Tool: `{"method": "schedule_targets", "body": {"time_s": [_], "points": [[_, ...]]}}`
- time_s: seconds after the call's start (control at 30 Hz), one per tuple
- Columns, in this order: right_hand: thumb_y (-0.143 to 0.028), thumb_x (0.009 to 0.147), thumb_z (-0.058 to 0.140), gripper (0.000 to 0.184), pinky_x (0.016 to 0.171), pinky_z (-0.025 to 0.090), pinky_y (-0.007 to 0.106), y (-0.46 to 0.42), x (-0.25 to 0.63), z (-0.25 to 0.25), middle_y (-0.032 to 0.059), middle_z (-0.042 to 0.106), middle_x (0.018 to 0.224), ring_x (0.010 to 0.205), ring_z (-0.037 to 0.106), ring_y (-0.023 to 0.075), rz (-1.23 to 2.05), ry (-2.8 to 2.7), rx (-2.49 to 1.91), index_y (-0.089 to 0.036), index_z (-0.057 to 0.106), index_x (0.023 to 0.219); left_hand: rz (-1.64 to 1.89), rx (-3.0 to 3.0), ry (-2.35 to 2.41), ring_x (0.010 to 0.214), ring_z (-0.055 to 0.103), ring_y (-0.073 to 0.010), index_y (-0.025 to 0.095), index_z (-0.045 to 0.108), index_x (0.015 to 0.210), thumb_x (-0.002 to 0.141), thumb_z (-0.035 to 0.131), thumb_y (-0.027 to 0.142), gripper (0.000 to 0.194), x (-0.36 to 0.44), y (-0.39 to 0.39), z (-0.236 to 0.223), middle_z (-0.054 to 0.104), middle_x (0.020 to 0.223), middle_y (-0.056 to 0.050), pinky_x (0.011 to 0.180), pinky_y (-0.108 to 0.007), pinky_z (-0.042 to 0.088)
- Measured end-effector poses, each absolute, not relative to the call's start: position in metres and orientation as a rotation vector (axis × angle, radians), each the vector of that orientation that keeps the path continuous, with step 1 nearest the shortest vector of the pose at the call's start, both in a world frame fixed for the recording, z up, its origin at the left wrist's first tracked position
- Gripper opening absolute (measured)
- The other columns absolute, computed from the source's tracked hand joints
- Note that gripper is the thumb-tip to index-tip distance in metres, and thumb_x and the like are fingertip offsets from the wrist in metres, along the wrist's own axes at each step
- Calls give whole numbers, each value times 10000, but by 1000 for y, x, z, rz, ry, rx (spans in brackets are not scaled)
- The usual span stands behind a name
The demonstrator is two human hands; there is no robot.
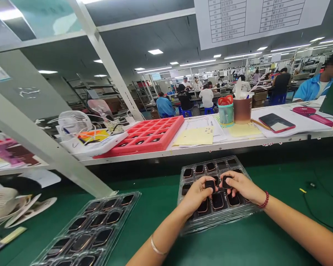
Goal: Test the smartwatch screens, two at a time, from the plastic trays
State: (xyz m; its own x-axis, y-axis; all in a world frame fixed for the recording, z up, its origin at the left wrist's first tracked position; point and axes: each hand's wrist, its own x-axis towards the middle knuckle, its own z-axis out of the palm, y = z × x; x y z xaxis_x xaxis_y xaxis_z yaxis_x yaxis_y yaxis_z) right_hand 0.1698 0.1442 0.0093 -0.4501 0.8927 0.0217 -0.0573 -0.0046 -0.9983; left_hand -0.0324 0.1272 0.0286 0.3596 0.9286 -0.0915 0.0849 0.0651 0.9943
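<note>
My left hand [201, 194] pinches a smartwatch body [210, 185] with a black screen and a rose-gold rim between thumb and fingers. A second smartwatch body [226, 181] of the same look is gripped in my right hand [238, 184]. Both are held side by side, a little apart, over a clear plastic tray [199, 226]. Rows of similar watch bodies, such as this watch body [218, 201], lie in its pockets. Part of the tray is hidden by my hands.
Another clear tray [137, 201] of watch bodies lies on the green mat [152, 221] to the left. On the shelf above are a red compartment tray [144, 147], a brown cup [242, 111] and a phone [276, 122]. A slanted white post [80, 177] stands left. A cable [312, 212] lies right.
</note>
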Motion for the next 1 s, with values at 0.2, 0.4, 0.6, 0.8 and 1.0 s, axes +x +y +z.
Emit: {"method": "schedule_targets", "body": {"time_s": [0.2, 0.4, 0.6, 0.8, 1.0], "points": [[-271, 791, 574, 261, 443, 434, 186, 139, 172, 6, 33, 652, 857, 524, 521, 72, 1519, -1617, -942, -174, 568, 1032, 837, 1318, 977, 587, 546, -86, 141, 586, 1042, 708, 669, 287, 374, -32, 125, 22, 681, 863, -66, 502, -191, 352], [-195, 799, 530, 438, 545, 504, 234, 136, 173, 2, 29, 609, 872, 650, 566, 113, 1587, -1564, -919, -230, 520, 1235, 960, 1095, 908, 798, 623, -144, 222, 486, 1271, 735, 644, 297, 563, -40, 130, 19, 581, 1200, -106, 541, -202, 413], [-328, 812, 615, 470, 569, 499, 239, 142, 179, 0, 25, 594, 827, 606, 546, 97, 1695, -1457, -864, -204, 516, 1255, 950, 1153, 871, 695, 640, -133, 179, 442, 1306, 722, 678, 366, 657, -42, 133, 12, 604, 1036, -100, 501, -189, 401], [-350, 756, 682, 453, 581, 517, 256, 140, 179, 0, 57, 584, 1034, 601, 526, 82, 1667, -1482, -842, -203, 563, 1168, 894, 1264, 837, 629, 640, -126, 168, 453, 1252, 726, 676, 392, 613, -42, 130, 9, 622, 948, -85, 472, -178, 386], [-370, 808, 606, 455, 640, 545, 283, 137, 175, 3, 75, 607, 1007, 763, 628, 154, 1701, -1438, -865, -210, 531, 1227, 919, 1240, 890, 836, 640, -188, 197, 518, 1234, 757, 634, 365, 519, -42, 131, 10, 606, 1078, -98, 615, -251, 483]]}}
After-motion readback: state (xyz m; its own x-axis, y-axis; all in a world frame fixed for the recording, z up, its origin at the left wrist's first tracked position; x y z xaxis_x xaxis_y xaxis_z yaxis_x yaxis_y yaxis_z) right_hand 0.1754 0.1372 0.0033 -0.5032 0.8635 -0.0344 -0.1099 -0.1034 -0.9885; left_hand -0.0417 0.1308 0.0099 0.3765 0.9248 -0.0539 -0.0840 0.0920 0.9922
